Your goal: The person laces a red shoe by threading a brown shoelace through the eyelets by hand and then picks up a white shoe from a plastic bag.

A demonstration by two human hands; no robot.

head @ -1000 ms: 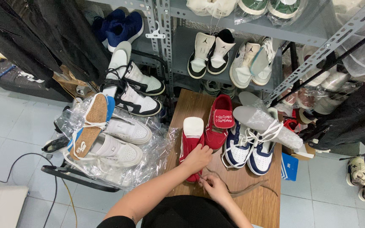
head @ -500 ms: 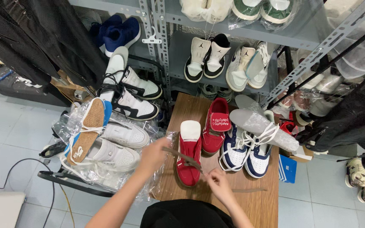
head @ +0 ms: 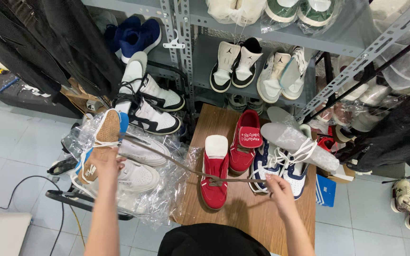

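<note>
A long grey-brown shoelace [head: 167, 159] runs taut through the near red suede sneaker [head: 214, 173], which lies on a small wooden table [head: 243, 213], toe pointing toward the viewer's near edge. The sneaker has a white heel end at its far side and a flat, low profile. The lace passes through the eyelets around the middle of the shoe and stretches out to both sides.

The left hand [head: 104, 163] is drawn out well to the left, over a heap of white sneakers in clear plastic bags [head: 134, 175], its grip pressed together on one end of the lace. The right hand [head: 277, 186] sits just right of the shoe, its grip pinching the other end close to the eyelets.

To do this pull well, it seems wise to keep both ends level and the tension even, so the lace seats flat across the tongue without twisting and the two ends come out equal.

Just beside the laced shoe, to its far right, lies its red partner [head: 245, 140], with a navy and white pair [head: 274, 166] further right. Beyond the table stands a grey metal shelf [head: 262, 40] holding more white, black and green sneakers.
</note>
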